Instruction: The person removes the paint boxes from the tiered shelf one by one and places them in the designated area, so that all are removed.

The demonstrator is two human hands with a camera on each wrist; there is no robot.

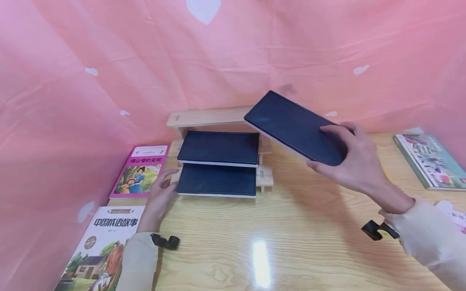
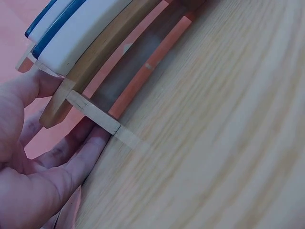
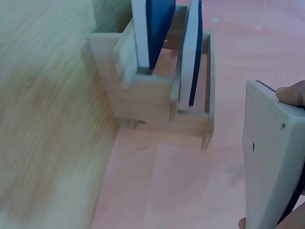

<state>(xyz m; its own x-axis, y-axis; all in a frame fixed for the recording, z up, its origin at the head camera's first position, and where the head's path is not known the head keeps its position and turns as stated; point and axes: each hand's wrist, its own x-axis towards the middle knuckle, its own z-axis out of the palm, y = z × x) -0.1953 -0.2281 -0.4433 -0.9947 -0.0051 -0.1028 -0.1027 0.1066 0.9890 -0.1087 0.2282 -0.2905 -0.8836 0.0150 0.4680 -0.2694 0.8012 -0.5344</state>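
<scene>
My right hand (image 1: 358,157) grips one end of a flat rectangular slab (image 1: 291,123), dark blue on top with white sides, raised and tilted over the table's right half. Its white underside (image 3: 267,148) shows in the right wrist view. At the left end of a stepped wooden stand (image 1: 264,176), my left hand (image 1: 160,200) holds the frame, thumb at the upper rail and fingers by the foot (image 2: 95,114). Two similar slabs lie on the stand's lower steps, an upper one (image 1: 220,146) and a lower one (image 1: 217,178). Bare wood shows on the top step (image 1: 207,117).
Along the left lie a pink-bordered picture book (image 1: 142,171) and a white-covered book (image 1: 105,242). A green-edged book (image 1: 433,161) lies at the far right, with part of another printed item (image 1: 456,218) below it. Pink cloth (image 1: 225,60) hangs behind the wooden table (image 1: 225,242).
</scene>
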